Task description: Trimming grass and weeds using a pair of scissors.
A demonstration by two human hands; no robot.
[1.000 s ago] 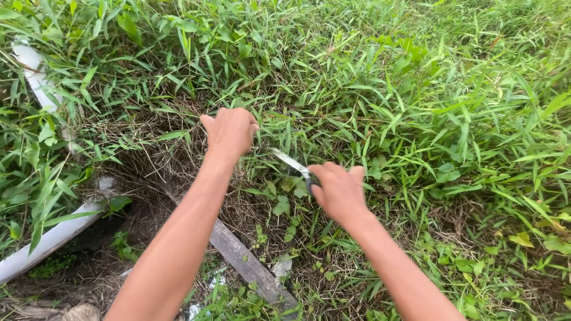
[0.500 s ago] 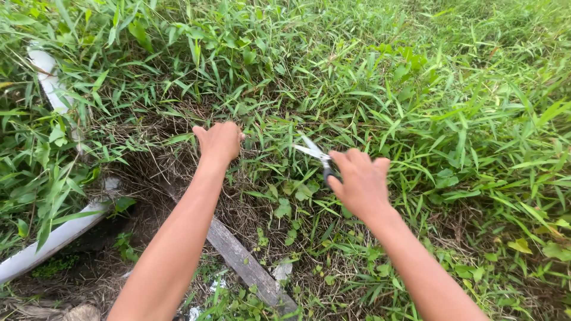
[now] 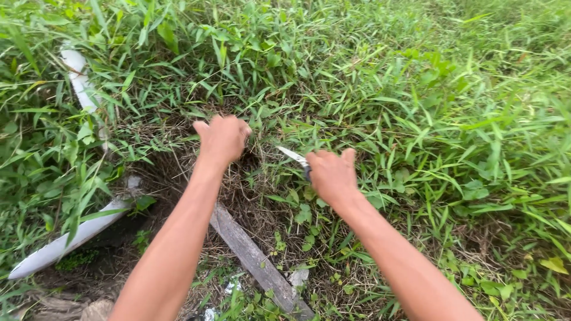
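Ground thick with long green grass [image 3: 416, 119] and a patch of dry brown straw [image 3: 238, 196], where a weathered grey wooden plank [image 3: 253, 258] lies slanted near a bent white plastic pipe [image 3: 65, 241], half overgrown.

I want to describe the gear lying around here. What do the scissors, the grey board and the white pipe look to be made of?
The scissors in the right hand: bright, reflective blades, likely steel; the dark handle is mostly hidden. The grey board: weathered, unpainted wood, with grain lines along it. The white pipe: smooth, matte and round, probably plastic, streaked with dirt.
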